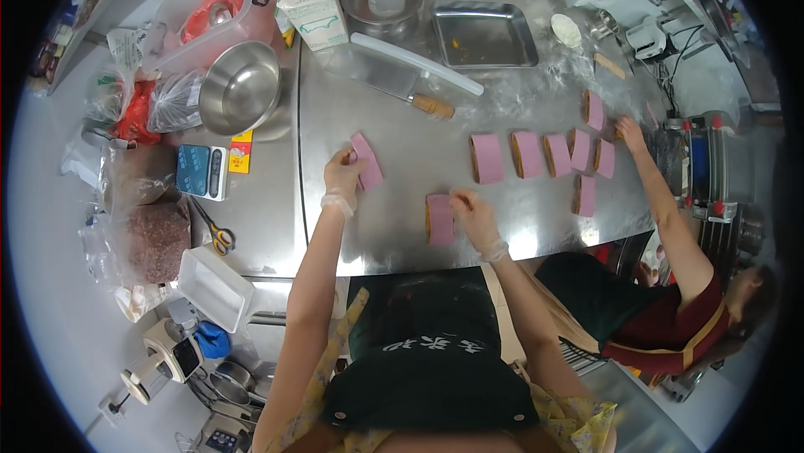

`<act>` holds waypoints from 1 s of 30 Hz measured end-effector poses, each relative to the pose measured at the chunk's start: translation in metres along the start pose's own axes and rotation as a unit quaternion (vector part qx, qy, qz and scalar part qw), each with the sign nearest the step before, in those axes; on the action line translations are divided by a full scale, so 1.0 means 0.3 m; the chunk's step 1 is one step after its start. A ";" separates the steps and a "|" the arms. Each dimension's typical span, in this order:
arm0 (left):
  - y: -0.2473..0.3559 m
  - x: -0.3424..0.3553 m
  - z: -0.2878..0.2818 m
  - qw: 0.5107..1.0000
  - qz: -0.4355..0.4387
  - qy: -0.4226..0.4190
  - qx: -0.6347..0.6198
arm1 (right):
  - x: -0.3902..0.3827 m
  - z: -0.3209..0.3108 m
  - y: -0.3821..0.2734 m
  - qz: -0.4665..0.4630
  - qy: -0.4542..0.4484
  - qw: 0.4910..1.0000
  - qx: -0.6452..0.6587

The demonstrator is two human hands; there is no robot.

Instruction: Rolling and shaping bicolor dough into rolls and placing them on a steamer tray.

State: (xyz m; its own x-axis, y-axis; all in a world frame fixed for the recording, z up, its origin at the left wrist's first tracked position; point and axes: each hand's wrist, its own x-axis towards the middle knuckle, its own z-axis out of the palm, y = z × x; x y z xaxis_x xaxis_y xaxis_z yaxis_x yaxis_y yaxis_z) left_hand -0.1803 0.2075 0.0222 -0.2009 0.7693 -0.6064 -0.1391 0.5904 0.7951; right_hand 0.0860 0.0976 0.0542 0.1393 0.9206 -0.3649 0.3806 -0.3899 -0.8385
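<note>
**Left hand (342,173) on a thin pink rectangular slab (368,163); right hand (476,220) at a brown-sided block with a pink top (440,220)**

Both hands, in thin clear gloves with cuffs gathered at the wrists, work over a brushed stainless-steel table (394,151); twelve o'clock points away from the person. The left hand is closed on the near-left edge of the pink slab, fingers bent against it. The slab sits at two o'clock from that hand, tilted lengthwise, and whether it touches the steel cannot be told.

The right hand has its fingers drawn together at the upper right corner of the brown-sided block, which lies at nine o'clock from it, near the table's front edge. Whether the fingertips pinch the block or only touch it cannot be told.

Seven similar pink-topped blocks (487,158) spread between twelve and half past two from the right hand, the first of them near it. Beyond them, at two o'clock, a co-worker's bare hand (626,133) reaches over the table.

From the left hand, a broad-bladed knife with a wooden handle (432,105) lies between one and two o'clock, and a round stainless-steel bowl (241,89) stands between ten and eleven. A flat digital scale with a blue panel (201,172) is at nine o'clock; yellow-and-black-handled scissors (222,240) lie at eight.
</note>
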 end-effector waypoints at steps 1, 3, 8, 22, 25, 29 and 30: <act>-0.010 -0.032 -0.010 1.000 0.000 -0.028 -0.009 | 0.048 -0.019 -0.019 -0.085 0.036 0.995 -0.031; -0.052 -0.116 -0.025 0.998 -0.027 -0.048 -0.007 | 0.167 -0.055 -0.065 -0.193 0.100 0.973 -0.078; -0.233 -0.295 -0.028 0.999 -0.033 -0.003 0.018 | 0.516 -0.058 -0.189 -0.330 0.117 0.903 -0.249; -0.349 -0.348 -0.010 0.965 0.108 0.174 0.166 | 0.861 0.074 -0.271 -0.426 0.160 0.795 -0.401; -0.339 -0.354 -0.010 0.969 0.101 0.164 0.157 | 0.861 0.060 -0.259 -0.440 0.195 0.770 -0.419; -0.316 -0.370 -0.005 0.967 0.105 0.146 0.182 | 0.825 0.042 -0.248 -0.467 0.226 0.715 -0.468; -0.313 -0.376 -0.005 0.959 0.119 0.160 0.200 | 0.811 0.046 -0.243 -0.468 0.206 0.702 -0.496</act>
State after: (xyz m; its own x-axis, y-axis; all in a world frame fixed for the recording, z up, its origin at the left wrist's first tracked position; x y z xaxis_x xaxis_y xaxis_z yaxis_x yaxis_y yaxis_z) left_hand -0.1459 0.0649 0.0159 -0.4779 0.8168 -0.3231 0.3181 0.5038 0.8031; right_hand 0.0795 0.3496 0.0210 -0.4207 0.7716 0.4771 0.9026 0.4089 0.1346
